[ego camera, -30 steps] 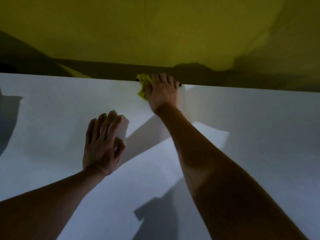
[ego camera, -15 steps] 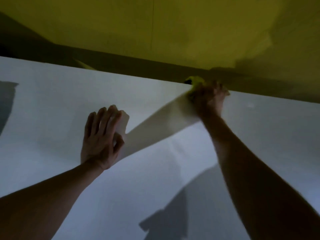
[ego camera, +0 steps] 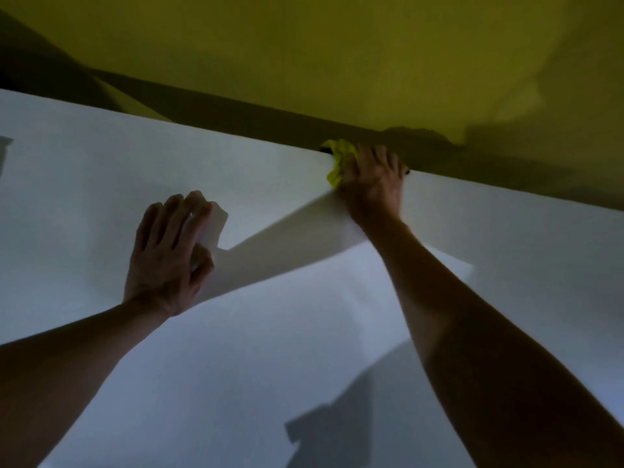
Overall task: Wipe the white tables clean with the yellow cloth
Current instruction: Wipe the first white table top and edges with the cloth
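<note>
Your right hand has slid back toward the left along the far edge of the smooth white table top compared with half a second ago, though not as far left as it was a full second ago. It presses the crumpled bright yellow cloth against that far edge, fingers curled over it, with the bunched fabric sticking out on the thumb side. The cloth sits right at the table's rim, against the dark gap below the olive-yellow wall.

Your left hand has stayed where it was, palm down on the table well to the left of the cloth, fingers straight and close together, holding nothing. The light is dim and the right fingertips are in shadow over the edge, so how far they wrap past the rim is hard to tell.

No brand, label or writing can be read on the cloth, table or wall.
</note>
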The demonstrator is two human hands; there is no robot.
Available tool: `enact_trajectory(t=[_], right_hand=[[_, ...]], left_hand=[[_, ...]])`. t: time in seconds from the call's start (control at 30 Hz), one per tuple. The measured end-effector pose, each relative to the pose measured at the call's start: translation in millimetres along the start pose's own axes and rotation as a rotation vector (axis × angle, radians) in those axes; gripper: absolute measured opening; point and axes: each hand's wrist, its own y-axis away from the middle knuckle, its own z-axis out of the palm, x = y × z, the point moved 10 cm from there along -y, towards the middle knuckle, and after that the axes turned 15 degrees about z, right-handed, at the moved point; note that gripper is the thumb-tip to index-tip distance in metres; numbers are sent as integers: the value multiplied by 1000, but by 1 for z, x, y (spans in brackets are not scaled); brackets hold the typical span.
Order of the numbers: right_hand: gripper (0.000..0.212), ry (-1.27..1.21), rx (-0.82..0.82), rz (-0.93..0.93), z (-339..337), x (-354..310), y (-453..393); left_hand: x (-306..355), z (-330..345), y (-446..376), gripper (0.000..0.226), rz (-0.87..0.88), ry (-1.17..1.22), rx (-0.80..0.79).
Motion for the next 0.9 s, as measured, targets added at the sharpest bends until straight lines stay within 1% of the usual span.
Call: enact_trajectory(t=[0.1,0.17,0.2,0.27,0.33,0.4,0.47,0.57,0.67,0.73,0.83,0.9], right_hand=[[48,14,-7,45,-22,58,-13],[43,31,4,63,-22,69,-18],[41,41,23,72,-22,70,-19],[39,34,57,70,-22,71,-19],[40,36,33,5,-22,68,-20],[41,59,-34,-79,-19,65,-23],[40,53,-58,-118,-20,66,-26],[38,27,-39,-143,-19,64,-25],[39,-10,-39,-135,-22,76,-25],[42,-15,-22,-100,-32,104,-31],[50,33,10,-2,-55,169,-45],[50,20,45,46,-71,197,-49]], left_hand=[[5,-4,-1,70,-48,-17,33],[21,-6,-4,65,-114,-10,92],[40,-5,-10,63,-112,16,122],[102,4,-30,61,1,115,142],[175,17,-59,66,109,210,93],[236,31,-85,71,141,252,31],[271,42,-101,71,109,232,-18],[275,52,-106,70,52,143,-60],[274,55,-104,70,57,114,-69],[275,55,-105,72,68,114,-54],[276,54,-105,72,83,119,-26],[275,53,-104,72,85,116,-27]])
